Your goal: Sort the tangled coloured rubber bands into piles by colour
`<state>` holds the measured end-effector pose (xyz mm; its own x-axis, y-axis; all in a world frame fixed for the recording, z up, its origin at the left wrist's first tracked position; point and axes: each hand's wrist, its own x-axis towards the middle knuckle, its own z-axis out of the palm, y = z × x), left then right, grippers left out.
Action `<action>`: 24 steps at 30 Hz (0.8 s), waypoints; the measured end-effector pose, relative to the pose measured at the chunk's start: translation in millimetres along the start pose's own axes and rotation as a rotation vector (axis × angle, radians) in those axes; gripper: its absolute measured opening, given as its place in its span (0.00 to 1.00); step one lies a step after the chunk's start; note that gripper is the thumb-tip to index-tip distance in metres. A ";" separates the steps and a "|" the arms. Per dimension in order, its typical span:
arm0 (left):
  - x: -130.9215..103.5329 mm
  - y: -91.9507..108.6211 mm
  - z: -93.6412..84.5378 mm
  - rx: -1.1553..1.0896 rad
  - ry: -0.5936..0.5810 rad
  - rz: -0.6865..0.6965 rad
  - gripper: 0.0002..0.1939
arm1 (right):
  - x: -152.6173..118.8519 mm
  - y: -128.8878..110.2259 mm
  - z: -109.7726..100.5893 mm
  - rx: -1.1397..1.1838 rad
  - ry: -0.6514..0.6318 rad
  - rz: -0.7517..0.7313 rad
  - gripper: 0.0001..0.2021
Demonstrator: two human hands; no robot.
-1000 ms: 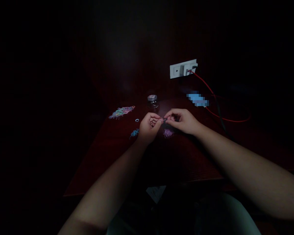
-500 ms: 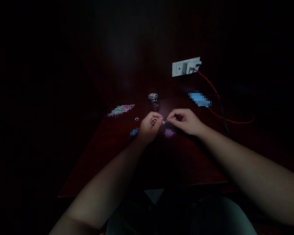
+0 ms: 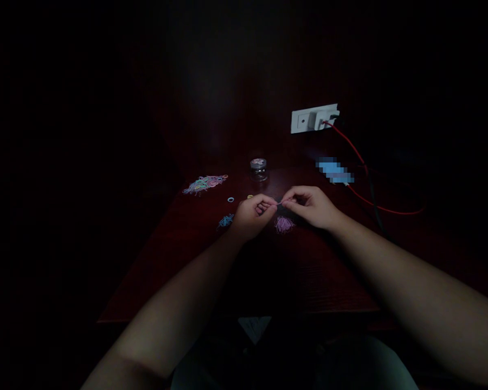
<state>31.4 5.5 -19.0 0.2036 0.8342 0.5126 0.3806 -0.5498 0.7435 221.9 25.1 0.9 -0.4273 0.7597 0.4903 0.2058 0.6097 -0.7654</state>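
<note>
Between the fingertips of my left hand [image 3: 252, 216] and my right hand [image 3: 311, 207] runs a small purple band [image 3: 279, 203], pinched at both ends. Just below my fingers lies a pile of purple bands [image 3: 284, 224]. Left of my left hand sits a smaller pile of blue bands [image 3: 226, 220], with a single light blue ring [image 3: 230, 200] above it. A yellow band [image 3: 250, 196] shows partly behind my left hand. Farther left is a heap of mixed-colour bands [image 3: 205, 184].
A clear round jar [image 3: 259, 170] with a lid stands behind my hands on the dark red table [image 3: 162, 260]. At the right lies a blurred blue device [image 3: 334, 170] on a red cable [image 3: 386, 210], which leads to a white wall socket [image 3: 305, 120].
My hands have levelled out, with the band now stretched between them. The yellow band has come into sight behind my left hand. The whole view has shifted slightly.
</note>
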 end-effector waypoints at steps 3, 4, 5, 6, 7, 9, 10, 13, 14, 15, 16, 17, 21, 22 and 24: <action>0.3 0.1 0.1 0.003 0.013 -0.004 0.07 | -0.5 0.2 -1.1 -0.019 0.002 -0.005 0.09; 0.4 0.1 0.0 0.004 0.016 -0.004 0.06 | -0.8 0.3 -1.5 -0.024 0.004 -0.006 0.09; 0.4 0.2 -0.2 0.006 0.018 -0.002 0.06 | -1.0 0.3 -1.9 -0.030 0.005 -0.008 0.09; 0.4 0.3 -0.5 0.011 0.021 0.001 0.06 | -1.3 0.5 -2.1 -0.034 0.004 -0.011 0.08; 0.4 0.6 -0.9 0.016 0.022 0.003 0.06 | -1.5 0.7 -2.2 -0.035 0.003 -0.014 0.08; 0.2 1.4 -1.3 0.024 0.021 0.007 0.06 | -1.9 1.1 -2.0 -0.032 -0.004 -0.021 0.08; 0.2 2.0 -1.5 0.025 0.017 0.008 0.06 | -2.0 1.2 -1.6 -0.029 -0.008 -0.028 0.08; 0.0 4.3 -1.3 0.020 0.006 0.007 0.06 | -2.2 1.2 0.0 -0.045 -0.015 -0.041 0.07; 0.1 4.9 -1.2 0.018 0.005 0.006 0.05 | -2.2 1.1 0.4 -0.058 -0.016 -0.042 0.07; 0.1 5.2 -1.1 0.020 0.003 0.007 0.05 | -2.1 1.1 0.7 -0.073 -0.017 -0.041 0.07; 0.3 5.3 -1.1 0.023 0.005 0.009 0.05 | -2.0 1.1 0.9 -0.084 -0.017 -0.041 0.08; 0.5 5.2 -1.2 0.028 0.008 0.012 0.06 | -1.9 1.0 0.9 -0.090 -0.017 -0.041 0.08; 1.1 4.2 -1.5 0.044 0.025 0.021 0.06 | -1.6 0.4 0.6 -0.076 -0.025 -0.052 0.07; 1.2 4.1 -1.6 0.043 0.023 0.021 0.06 | -1.7 -0.1 0.6 -0.067 -0.030 -0.051 0.07; 1.2 4.4 -1.6 0.040 0.016 0.019 0.06 | -2.1 -1.1 0.7 -0.053 -0.033 -0.052 0.07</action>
<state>31.9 4.0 -14.4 0.1966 0.8229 0.5331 0.4124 -0.5627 0.7164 222.0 22.8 0.4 -0.4674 0.7193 0.5140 0.2286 0.6600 -0.7156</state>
